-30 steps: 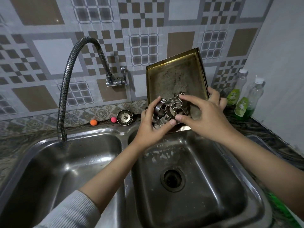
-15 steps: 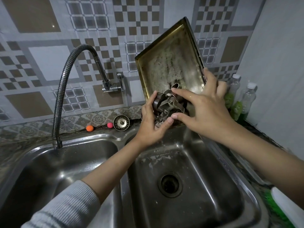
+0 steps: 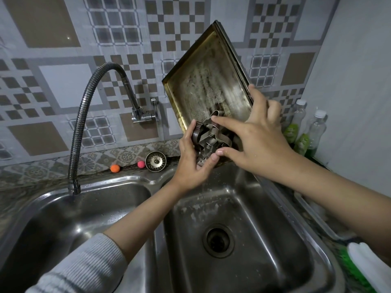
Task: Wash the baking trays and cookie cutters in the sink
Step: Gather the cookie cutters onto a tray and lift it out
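A stained metal baking tray (image 3: 203,81) is tilted steeply upright above the back of the right sink basin (image 3: 262,246). A cluster of several metal cookie cutters (image 3: 211,140) sits at the tray's lower end. My left hand (image 3: 190,163) cups the cutters from the left and below, fingers curled round them. My right hand (image 3: 254,140) grips the tray's right edge, its index finger and thumb touching the cutters from the right.
The left basin (image 3: 80,225) lies under a flexible steel tap (image 3: 84,115). A strainer (image 3: 155,161) and two small balls (image 3: 114,168) sit on the back ledge. Two soap bottles (image 3: 304,134) stand at the right wall. A green and white brush (image 3: 364,269) lies at bottom right.
The tray has been lifted and tilted more upright, its top edge swinging rightward. Both hands stayed on the cutters at its lower end.
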